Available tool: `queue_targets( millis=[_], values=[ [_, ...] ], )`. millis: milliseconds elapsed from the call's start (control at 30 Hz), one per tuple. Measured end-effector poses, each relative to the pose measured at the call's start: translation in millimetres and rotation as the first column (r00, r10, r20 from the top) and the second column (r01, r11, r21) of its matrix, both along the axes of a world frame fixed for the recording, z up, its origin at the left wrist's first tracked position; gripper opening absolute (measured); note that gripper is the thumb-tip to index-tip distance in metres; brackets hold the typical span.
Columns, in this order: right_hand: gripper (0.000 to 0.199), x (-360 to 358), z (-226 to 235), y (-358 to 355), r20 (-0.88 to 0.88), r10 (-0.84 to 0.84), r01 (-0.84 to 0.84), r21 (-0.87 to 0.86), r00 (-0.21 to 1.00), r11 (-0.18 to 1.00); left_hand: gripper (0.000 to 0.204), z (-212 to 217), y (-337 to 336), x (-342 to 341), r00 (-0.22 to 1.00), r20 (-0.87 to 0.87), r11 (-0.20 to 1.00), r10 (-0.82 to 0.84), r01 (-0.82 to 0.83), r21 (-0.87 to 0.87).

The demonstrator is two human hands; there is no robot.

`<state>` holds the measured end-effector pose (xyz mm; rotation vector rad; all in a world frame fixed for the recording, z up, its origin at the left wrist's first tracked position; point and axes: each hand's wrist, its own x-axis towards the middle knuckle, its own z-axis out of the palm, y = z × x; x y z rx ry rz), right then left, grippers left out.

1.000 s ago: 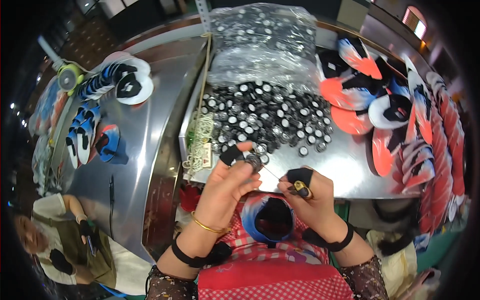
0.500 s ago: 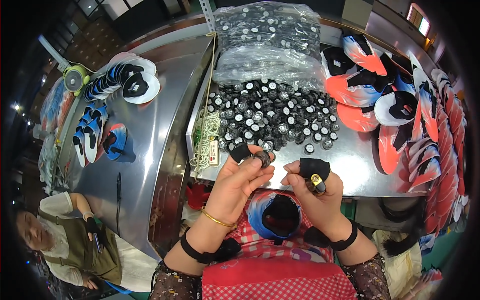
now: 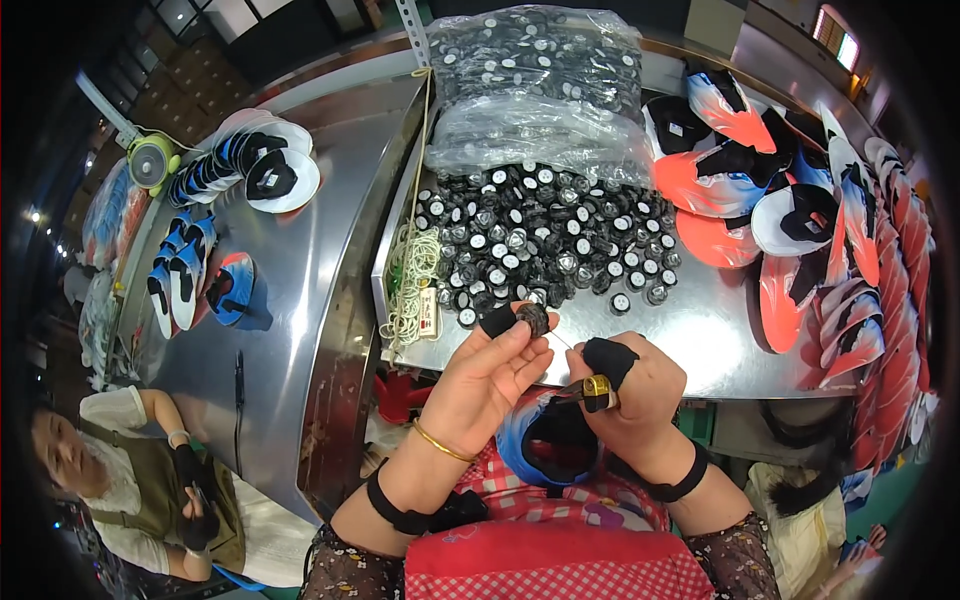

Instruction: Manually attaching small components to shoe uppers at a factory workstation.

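Between thumb and fingers my left hand (image 3: 490, 365) pinches a small round dark dial-like piece (image 3: 532, 319), just over the front edge of the metal table. A thin pale thread (image 3: 562, 342) runs from the piece toward the pinched fingers of my right hand (image 3: 635, 385). That hand is closed and also has a small tool with a gold-coloured band and dark end (image 3: 596, 392) in its palm; the tool's kind is unclear. Black cloth sleeves cover fingers on both hands. Below them a blue and white shoe upper (image 3: 550, 440) rests on my lap, its dark opening facing up.
A heap of similar black dial pieces with white discs (image 3: 540, 240) lies ahead, before a clear plastic bag (image 3: 540, 90) full of them. Coral and blue shoe uppers (image 3: 720, 185) are piled right. Looped cord (image 3: 408, 290) lies left. A co-worker (image 3: 160, 480) sits at the left table.
My right hand has turned over, so the tool now points left. The thread between my hands shows more clearly. The co-worker's hands have come together.
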<state>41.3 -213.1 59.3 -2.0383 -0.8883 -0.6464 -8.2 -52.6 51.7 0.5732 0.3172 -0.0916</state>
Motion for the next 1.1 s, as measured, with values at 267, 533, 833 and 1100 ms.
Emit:
queue_targets(
  millis=[267, 533, 833, 1100],
  values=[
    [0.017, -0.8, -0.1, -2.0, 0.049, -0.008, 0.009, -0.021, 0.999, 1.0, 0.019, -1.3, -3.4, 4.8, 1.0, 0.011, 1.0, -0.007, 0.006, 0.016],
    [0.02, 9.5, -22.4, 3.8, -0.053, 0.039, -0.042, -0.049, 0.998, 0.998, 0.019, 0.2, -6.1, -0.6, 0.999, 0.037, 0.993, -0.016, 0.011, 0.12],
    [0.011, -3.2, -36.3, -18.5, -0.505, 0.087, -0.063, 0.065, 0.859, 0.996, 0.034, -20.9, -16.3, 1.0, 0.983, 0.172, 0.741, -0.068, -0.066, 0.669],
    [0.009, 2.1, -47.4, -48.1, -0.459, 0.169, -0.114, 0.147, 0.872, 0.983, 0.026, -11.5, -25.5, -1.6, 0.931, 0.029, 0.139, -0.364, 0.024, 0.99]
  ],
)
